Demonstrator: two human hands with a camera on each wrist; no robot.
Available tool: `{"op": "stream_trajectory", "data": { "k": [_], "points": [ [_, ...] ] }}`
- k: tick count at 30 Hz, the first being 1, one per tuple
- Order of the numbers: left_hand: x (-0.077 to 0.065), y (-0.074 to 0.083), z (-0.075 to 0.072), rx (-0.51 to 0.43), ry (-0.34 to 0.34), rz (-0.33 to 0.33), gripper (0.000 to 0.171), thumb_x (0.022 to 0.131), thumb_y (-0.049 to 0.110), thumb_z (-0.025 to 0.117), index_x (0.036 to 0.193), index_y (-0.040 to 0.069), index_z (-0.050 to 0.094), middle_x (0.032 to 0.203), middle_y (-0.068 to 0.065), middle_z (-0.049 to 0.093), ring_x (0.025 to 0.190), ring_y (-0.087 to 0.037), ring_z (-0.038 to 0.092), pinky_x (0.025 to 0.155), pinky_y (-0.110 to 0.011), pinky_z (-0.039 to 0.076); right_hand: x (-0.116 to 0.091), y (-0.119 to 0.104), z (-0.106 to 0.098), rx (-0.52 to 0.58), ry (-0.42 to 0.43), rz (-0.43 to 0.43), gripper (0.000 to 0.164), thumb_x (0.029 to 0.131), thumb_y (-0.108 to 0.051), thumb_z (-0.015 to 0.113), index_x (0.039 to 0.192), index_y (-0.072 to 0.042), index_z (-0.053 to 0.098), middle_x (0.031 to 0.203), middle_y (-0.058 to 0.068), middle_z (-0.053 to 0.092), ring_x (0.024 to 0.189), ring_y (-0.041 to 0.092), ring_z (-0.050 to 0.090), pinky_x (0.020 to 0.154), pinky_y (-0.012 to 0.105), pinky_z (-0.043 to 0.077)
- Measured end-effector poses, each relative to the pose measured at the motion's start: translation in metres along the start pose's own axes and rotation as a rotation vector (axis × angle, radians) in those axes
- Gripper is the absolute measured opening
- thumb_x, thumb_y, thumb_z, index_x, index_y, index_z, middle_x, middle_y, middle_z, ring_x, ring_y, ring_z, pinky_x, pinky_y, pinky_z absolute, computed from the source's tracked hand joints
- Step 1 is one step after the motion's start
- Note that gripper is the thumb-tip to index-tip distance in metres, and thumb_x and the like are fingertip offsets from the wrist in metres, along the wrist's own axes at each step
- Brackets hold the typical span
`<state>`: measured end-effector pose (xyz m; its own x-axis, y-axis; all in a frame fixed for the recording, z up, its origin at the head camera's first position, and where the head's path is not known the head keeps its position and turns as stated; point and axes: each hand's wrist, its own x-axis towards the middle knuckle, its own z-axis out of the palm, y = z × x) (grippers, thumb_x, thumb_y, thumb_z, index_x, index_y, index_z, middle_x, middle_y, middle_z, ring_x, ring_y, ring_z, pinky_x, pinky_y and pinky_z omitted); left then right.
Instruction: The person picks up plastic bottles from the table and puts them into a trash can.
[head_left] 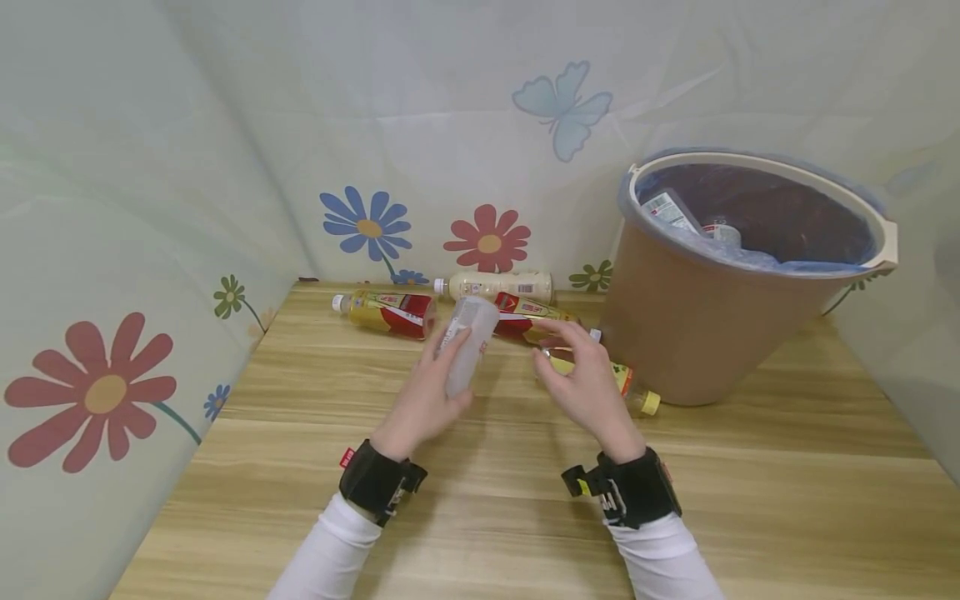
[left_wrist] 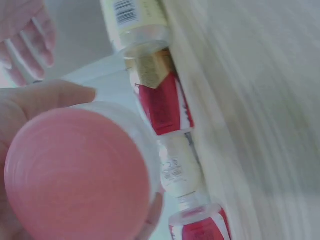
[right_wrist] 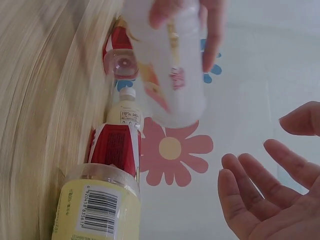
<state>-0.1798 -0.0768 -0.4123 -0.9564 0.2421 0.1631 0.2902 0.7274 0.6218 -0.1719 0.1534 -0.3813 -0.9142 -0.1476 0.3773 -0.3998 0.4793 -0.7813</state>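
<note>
brown bin [head_left: 678, 325] holds containers [head_left: 671, 213]; left hand [head_left: 425, 398] grips pale bottle [head_left: 476, 321]; right hand [head_left: 590, 390] loosely spread.

Red-labelled bottles [head_left: 397, 314]: 2
Cream bottle [head_left: 495, 286]: 1
Yellow-capped bottle [head_left: 626, 379]: 1
Whitish bottle [head_left: 476, 337]: 1
Brown bin [head_left: 678, 321]: 1
Items [head_left: 669, 211] visible inside bin: 2, lower contents hidden
Bottles outside bin, total: 5
Hands: 2 (left hand [head_left: 426, 400], right hand [head_left: 587, 387])
Black wristbands [head_left: 371, 479]: 2
Butterfly print [head_left: 562, 108]: 1

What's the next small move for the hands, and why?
Probably bring the whitish bottle across to the right hand for a handover: the left hand grips it, the right is open and empty, and the bin, with containers inside, stands on the right.
</note>
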Motion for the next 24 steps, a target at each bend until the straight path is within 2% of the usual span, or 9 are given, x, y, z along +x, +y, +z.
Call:
{"op": "stream_trajectory", "data": {
  "k": [6,10,12,15,18,22,24],
  "points": [
    [0.008,0.012,-0.008,-0.151,0.169,0.083,0.085,0.087,0.016,0.076,0.158,0.018,0.03,0.166,-0.015,0.019,0.134,-0.04,0.048,0.095,-0.058,0.055,0.002,0.001,0.0,0.119,0.008,0.043,0.04,0.096,-0.006,0.062,0.136,-0.005,0.058,0.134,0.018,0.062,0.116,0.034,0.067,0.1,0.048,0.056],
    [0.013,0.028,-0.012,-0.299,0.24,0.093,0.087,0.087,0.019,0.077,0.159,0.023,0.027,0.167,-0.013,0.018,0.135,-0.037,0.046,0.094,-0.057,0.055,0.003,0.0,-0.001,0.192,0.015,0.073,0.042,0.098,-0.005,0.06,0.139,-0.004,0.055,0.133,0.018,0.061,0.118,0.034,0.066,0.101,0.045,0.056],
    [0.016,0.037,-0.012,-0.381,0.27,0.108,0.088,0.086,0.02,0.078,0.159,0.024,0.028,0.167,-0.011,0.021,0.138,-0.035,0.043,0.097,-0.056,0.053,0.003,-0.001,-0.001,0.217,0.016,0.085,0.043,0.098,-0.005,0.06,0.141,-0.004,0.052,0.132,0.017,0.061,0.119,0.035,0.065,0.1,0.038,0.057],
    [0.018,0.046,-0.009,-0.447,0.294,0.125,0.089,0.086,0.021,0.079,0.159,0.025,0.029,0.166,-0.008,0.024,0.141,-0.032,0.039,0.099,-0.056,0.051,0.003,-0.002,-0.002,0.248,0.012,0.087,0.047,0.098,-0.005,0.059,0.144,-0.006,0.049,0.133,0.018,0.059,0.119,0.039,0.064,0.093,0.024,0.056],
    [0.019,0.049,-0.002,-0.453,0.302,0.136,0.089,0.085,0.021,0.079,0.159,0.022,0.029,0.165,-0.008,0.028,0.14,-0.031,0.038,0.098,-0.055,0.05,0.004,-0.002,-0.002,0.279,0.011,0.082,0.049,0.1,-0.005,0.056,0.148,-0.008,0.045,0.134,0.019,0.058,0.117,0.036,0.065,0.088,0.016,0.055],
    [0.017,0.049,0.006,-0.466,0.28,0.121,0.09,0.086,0.02,0.078,0.16,0.02,0.027,0.164,-0.01,0.028,0.134,-0.033,0.045,0.092,-0.052,0.054,0.005,-0.002,-0.003,0.336,0.005,0.082,0.048,0.104,-0.009,0.049,0.152,-0.009,0.041,0.138,0.021,0.057,0.112,0.02,0.067,0.091,0.023,0.058],
    [0.016,0.049,0.01,-0.483,0.265,0.113,0.09,0.087,0.021,0.077,0.16,0.022,0.025,0.165,-0.01,0.027,0.132,-0.033,0.047,0.09,-0.05,0.056,0.005,-0.002,-0.003,0.378,-0.013,0.083,0.047,0.106,-0.012,0.045,0.153,-0.009,0.039,0.141,0.022,0.055,0.112,0.017,0.067,0.092,0.025,0.058]
  ]
}}
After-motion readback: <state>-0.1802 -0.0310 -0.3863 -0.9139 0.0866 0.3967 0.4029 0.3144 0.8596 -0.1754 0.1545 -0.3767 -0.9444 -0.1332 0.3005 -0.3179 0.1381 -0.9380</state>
